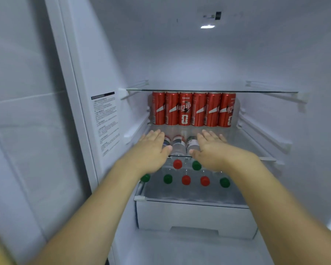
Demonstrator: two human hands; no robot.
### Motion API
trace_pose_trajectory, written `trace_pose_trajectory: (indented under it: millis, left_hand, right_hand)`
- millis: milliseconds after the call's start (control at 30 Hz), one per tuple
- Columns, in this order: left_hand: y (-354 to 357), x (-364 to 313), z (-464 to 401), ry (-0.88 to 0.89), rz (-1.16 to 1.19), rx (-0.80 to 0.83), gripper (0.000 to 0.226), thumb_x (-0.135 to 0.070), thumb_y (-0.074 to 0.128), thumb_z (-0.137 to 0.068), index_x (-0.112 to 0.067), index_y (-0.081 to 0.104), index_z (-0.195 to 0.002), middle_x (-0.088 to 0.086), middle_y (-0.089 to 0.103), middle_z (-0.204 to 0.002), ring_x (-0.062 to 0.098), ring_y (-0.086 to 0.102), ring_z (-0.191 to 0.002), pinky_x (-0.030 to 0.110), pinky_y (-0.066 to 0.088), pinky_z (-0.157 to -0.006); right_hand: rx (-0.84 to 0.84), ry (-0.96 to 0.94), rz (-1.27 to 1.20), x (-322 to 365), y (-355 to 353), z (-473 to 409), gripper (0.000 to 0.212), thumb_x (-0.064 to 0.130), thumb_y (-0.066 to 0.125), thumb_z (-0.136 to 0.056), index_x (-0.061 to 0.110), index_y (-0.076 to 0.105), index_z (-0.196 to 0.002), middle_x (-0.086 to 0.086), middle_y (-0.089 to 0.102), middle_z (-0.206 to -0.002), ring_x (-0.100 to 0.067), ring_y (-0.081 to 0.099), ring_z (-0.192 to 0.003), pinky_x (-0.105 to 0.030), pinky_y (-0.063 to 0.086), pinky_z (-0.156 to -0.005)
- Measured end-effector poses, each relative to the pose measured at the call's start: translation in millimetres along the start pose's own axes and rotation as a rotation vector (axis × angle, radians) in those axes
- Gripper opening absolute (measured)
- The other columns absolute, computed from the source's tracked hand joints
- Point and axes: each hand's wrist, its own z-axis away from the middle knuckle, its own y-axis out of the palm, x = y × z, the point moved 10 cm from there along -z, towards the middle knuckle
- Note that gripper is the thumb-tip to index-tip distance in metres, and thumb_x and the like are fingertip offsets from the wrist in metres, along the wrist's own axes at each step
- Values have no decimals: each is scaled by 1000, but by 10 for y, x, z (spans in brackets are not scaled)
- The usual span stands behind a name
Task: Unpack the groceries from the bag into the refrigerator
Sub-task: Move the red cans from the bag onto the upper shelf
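Left hand [153,148] and right hand [211,148] flat, empty, over glass shelf [266,159] front edge; cans [193,109] at rear edge look rigid, slick: grip mid-body

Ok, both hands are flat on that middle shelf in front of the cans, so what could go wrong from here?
1. The red cans stand in one tight row just beyond both hands; a push forward by the left hand or right hand could topple them.
2. The hands seem to press on the glass shelf near its front edge, above the bottles; leaning on it could tip or strain it.
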Motion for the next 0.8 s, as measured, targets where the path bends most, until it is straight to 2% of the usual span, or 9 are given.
trace_pose_trajectory:
  millis: [400, 667, 800]
  left_hand:
    - [-212, 46, 521, -136, 16, -23, 62, -42, 23, -105, -11, 6, -156, 7, 2, -164, 17, 0, -151, 31, -2, -121]
    - [-331, 113, 1260, -303, 64, -23, 60, -43, 23, -106, -17, 3, -156, -3, -5, -164, 10, -6, -150, 17, -10, -110]
    - [-480, 182, 1750, -375, 22, -25, 61, -42, 24, -105, -15, 5, -156, -2, -3, -164, 10, -5, -150, 22, -7, -116]
  right_hand:
    - [39, -177, 10, 503, 33, 164, 69, 45, 27, -103, 12, -4, -155, -7, -14, -162, -23, -12, -149, -41, -8, -119]
    - [48, -349, -29, 953, 201, 376, 70, 46, 30, -102, 10, 1, -155, -7, -8, -163, -22, -9, -150, -42, -6, -119]
    - [71, -434, -51, 1249, 282, 621, 71, 45, 33, -102, 9, 3, -155, -8, -6, -163, -23, -7, -150, -41, -5, -119]
